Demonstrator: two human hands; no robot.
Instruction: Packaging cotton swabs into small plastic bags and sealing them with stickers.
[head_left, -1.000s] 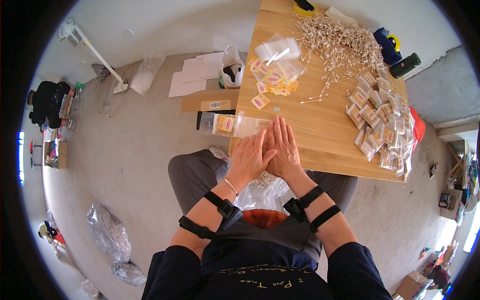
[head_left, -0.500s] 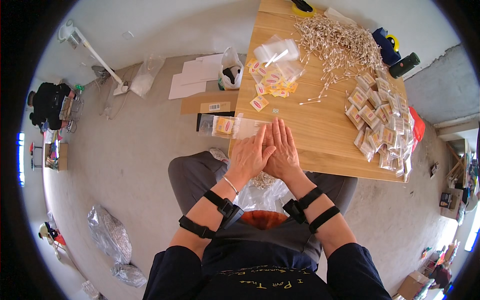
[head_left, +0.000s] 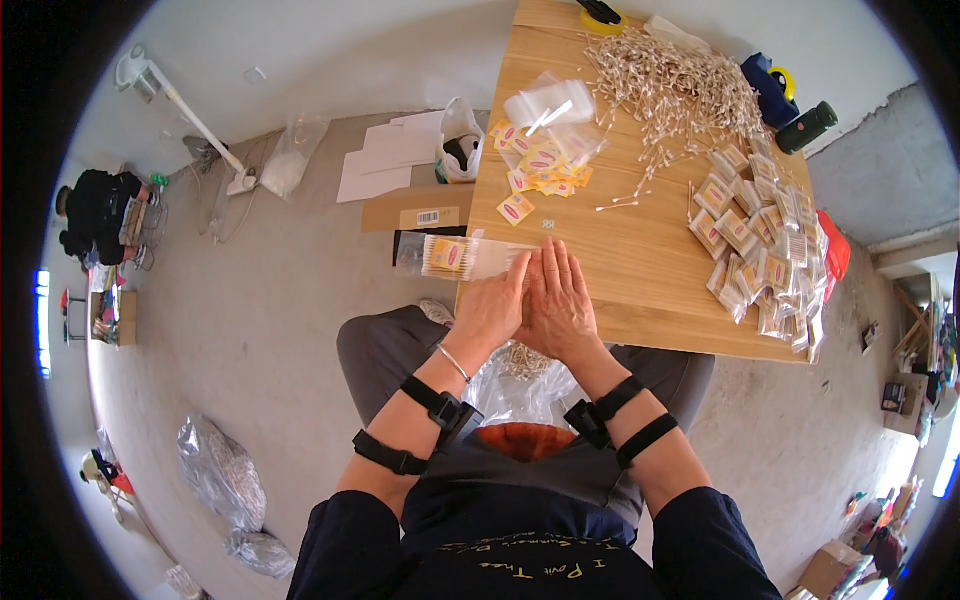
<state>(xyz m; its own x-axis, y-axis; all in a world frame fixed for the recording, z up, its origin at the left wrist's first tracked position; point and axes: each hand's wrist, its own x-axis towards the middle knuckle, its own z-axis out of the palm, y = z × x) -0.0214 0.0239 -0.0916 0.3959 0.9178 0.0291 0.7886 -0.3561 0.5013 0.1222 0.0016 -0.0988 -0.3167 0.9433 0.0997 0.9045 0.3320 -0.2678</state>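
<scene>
My left hand [head_left: 490, 308] and my right hand [head_left: 562, 302] are pressed together at the near edge of the wooden table. The right lies flat, its fingers stretched away from me. The left is curled against its side, with most of its fingers hidden. Whatever lies between the palms is hidden; thin pale sticks show by the fingertips. Just left of them, a clear plastic bag [head_left: 411, 254] with a row of cotton swabs [head_left: 468, 258] and a yellow card [head_left: 446, 253] juts past the table's left edge.
Beyond my hands lie yellow cards [head_left: 545, 165] and empty clear bags [head_left: 540, 106]. A heap of loose cotton swabs [head_left: 680, 90] covers the far side, with filled swab packets [head_left: 745, 230] at right. A dark green cylinder [head_left: 806, 128] stands behind them. Cardboard [head_left: 400, 210] lies left of the table.
My left thumb, which lay over the right hand, has slipped out of sight between the hands. The left hand has tilted onto its side; the right has barely moved.
</scene>
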